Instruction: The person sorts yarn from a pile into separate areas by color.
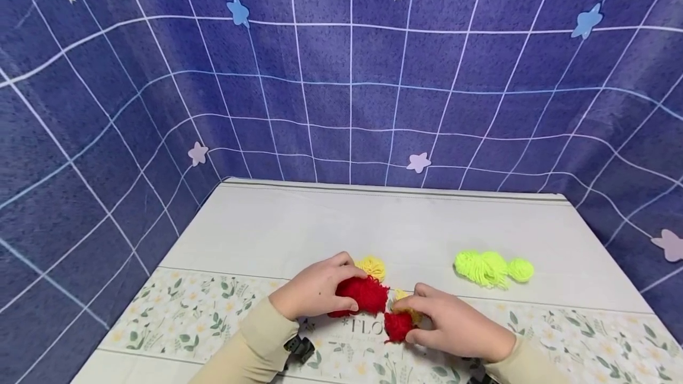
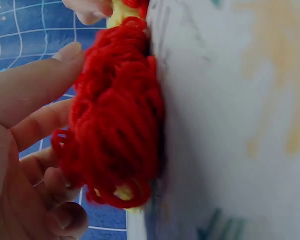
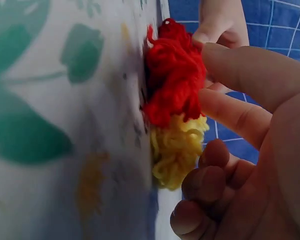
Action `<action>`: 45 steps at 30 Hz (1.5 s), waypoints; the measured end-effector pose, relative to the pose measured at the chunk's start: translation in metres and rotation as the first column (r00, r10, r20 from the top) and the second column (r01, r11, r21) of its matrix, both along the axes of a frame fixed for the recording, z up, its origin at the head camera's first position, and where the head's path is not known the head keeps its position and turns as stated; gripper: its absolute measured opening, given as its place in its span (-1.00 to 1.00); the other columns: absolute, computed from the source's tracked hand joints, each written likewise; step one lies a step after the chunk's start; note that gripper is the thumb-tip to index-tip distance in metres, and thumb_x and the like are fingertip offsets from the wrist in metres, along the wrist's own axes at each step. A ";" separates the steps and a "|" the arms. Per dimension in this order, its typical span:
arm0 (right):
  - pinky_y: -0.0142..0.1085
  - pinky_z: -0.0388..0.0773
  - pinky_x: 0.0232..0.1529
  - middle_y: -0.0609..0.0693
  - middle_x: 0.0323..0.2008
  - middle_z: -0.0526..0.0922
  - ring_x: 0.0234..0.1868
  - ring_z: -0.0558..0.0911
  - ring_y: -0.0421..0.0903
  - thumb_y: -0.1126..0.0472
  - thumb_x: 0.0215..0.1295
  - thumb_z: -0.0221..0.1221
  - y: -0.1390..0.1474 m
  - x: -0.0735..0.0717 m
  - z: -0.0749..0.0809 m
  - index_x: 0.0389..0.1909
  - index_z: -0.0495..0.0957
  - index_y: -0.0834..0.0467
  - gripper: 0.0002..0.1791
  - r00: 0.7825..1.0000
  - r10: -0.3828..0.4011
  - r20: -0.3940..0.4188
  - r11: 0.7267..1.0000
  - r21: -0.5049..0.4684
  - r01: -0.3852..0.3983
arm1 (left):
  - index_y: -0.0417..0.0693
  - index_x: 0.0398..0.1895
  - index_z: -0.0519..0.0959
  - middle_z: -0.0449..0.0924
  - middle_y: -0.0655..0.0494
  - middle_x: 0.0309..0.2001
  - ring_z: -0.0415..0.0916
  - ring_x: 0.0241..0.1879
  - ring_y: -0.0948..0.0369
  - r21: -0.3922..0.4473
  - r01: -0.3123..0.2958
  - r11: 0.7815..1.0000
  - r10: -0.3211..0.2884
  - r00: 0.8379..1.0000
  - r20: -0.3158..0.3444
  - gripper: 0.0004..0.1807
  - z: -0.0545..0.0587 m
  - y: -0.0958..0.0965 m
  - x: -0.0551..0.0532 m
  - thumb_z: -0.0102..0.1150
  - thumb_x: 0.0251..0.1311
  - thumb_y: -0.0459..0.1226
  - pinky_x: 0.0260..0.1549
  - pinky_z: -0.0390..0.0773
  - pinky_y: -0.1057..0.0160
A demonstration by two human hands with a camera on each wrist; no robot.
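In the head view my left hand (image 1: 317, 289) grips a large bundle of looped red yarn (image 1: 369, 295), thumb on the near side and fingers on the far side. The left wrist view shows the bundle (image 2: 117, 115) lying against the table, with the thumb at its edge. My right hand (image 1: 450, 322) pinches a smaller red yarn ball (image 1: 397, 328) between thumb and index finger. Beside that ball, yellow yarn (image 3: 175, 155) lies below the right fingers, which curl near it. More yellow yarn (image 1: 372, 267) sits behind the red bundle, partly hidden by it.
A neon green yarn bundle (image 1: 482, 268) and a small green ball (image 1: 520, 270) lie side by side at the right. The white table (image 1: 299, 218) carries a printed floral band. A blue gridded curtain (image 1: 341, 105) with stars encloses the back and sides.
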State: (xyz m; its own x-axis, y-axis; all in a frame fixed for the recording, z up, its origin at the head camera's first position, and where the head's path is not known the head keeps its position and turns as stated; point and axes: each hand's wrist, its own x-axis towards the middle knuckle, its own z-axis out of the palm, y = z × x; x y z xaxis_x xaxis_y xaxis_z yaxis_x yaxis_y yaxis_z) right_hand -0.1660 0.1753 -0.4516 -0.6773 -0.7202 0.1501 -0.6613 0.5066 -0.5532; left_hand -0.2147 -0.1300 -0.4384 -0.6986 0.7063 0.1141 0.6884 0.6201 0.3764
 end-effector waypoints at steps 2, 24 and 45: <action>-0.46 0.42 -0.42 -0.21 -0.29 0.39 -0.43 0.39 -0.35 -0.06 0.29 0.37 -0.002 0.002 -0.003 0.19 0.60 -0.23 -0.55 1.000 0.000 0.007 1.000 0.002 0.000 | 0.19 0.23 0.61 0.41 0.34 -0.05 0.46 -0.16 0.40 -0.015 -0.003 1.000 0.003 1.000 -0.008 -0.45 -0.003 0.000 0.000 0.44 0.15 0.00 -0.12 0.51 0.34; -0.43 0.41 -0.37 -0.31 -0.29 0.34 -0.39 0.39 -0.34 -0.02 0.20 0.44 -0.008 0.005 -0.009 0.04 0.69 -0.22 -0.64 0.999 -0.050 0.021 0.993 0.107 0.047 | 0.15 0.25 0.60 0.42 0.33 -0.10 0.44 -0.26 0.40 -0.075 -0.054 0.996 0.055 0.998 0.006 -0.45 -0.009 0.003 -0.001 0.46 0.15 -0.10 -0.23 0.50 0.38; -0.37 0.45 -0.48 -0.22 -0.33 0.43 -0.48 0.39 -0.26 0.09 0.33 0.33 0.011 -0.045 0.030 0.21 0.59 -0.09 -0.57 0.972 -0.223 -0.077 0.975 -0.042 0.220 | 0.17 0.22 0.62 0.42 0.33 -0.11 0.42 -0.30 0.40 -0.084 -0.058 0.995 0.061 0.998 0.034 -0.48 -0.007 0.004 0.000 0.46 0.15 -0.11 -0.27 0.48 0.39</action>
